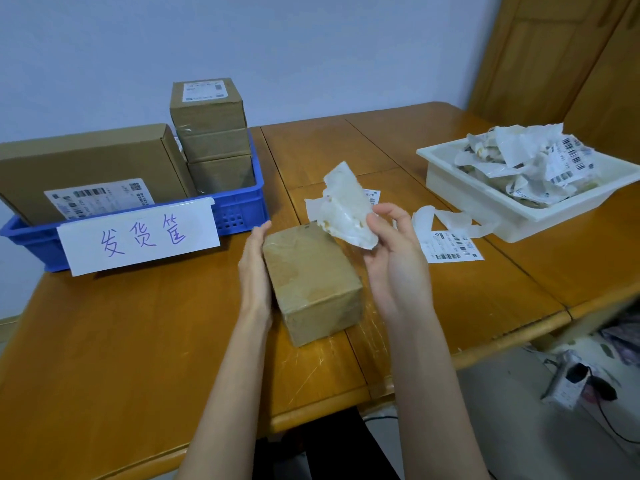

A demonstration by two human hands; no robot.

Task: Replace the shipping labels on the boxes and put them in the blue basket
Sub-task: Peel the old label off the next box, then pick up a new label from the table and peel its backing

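Where the frame begins at left, blue basket point(239, 211) sits on the counter point(138, 341), a white paper sign point(138, 233) with purple handwriting fixed across its front wall. Inside it: large flat box point(90, 164) leaning, label point(98, 197) facing the camera; just right of it, stack of small boxes point(211, 133), the top one labelled.

Centre of frame: left hand point(254, 268), fingers straight, pressed flat against the left side of a small brown box point(311, 282). Box rests on the counter, top bare, tape sheen visible. Right hand point(391, 251) is raised just right of the box, thumb and fingers pinching a crumpled peeled label point(346, 209) held above the box's far right corner.

Behind the hands, lower centre right: loose label sheets point(453, 245) with barcodes lie flat on the counter, plus a curl of white backing paper point(446, 220).

Upper right: white tray point(485, 199), heaped with crumpled old labels point(530, 164), barcodes showing.

Far right: wooden door point(571, 57). Lower right, below the counter edge: clutter and a cable on the floor, too blurred to tell.
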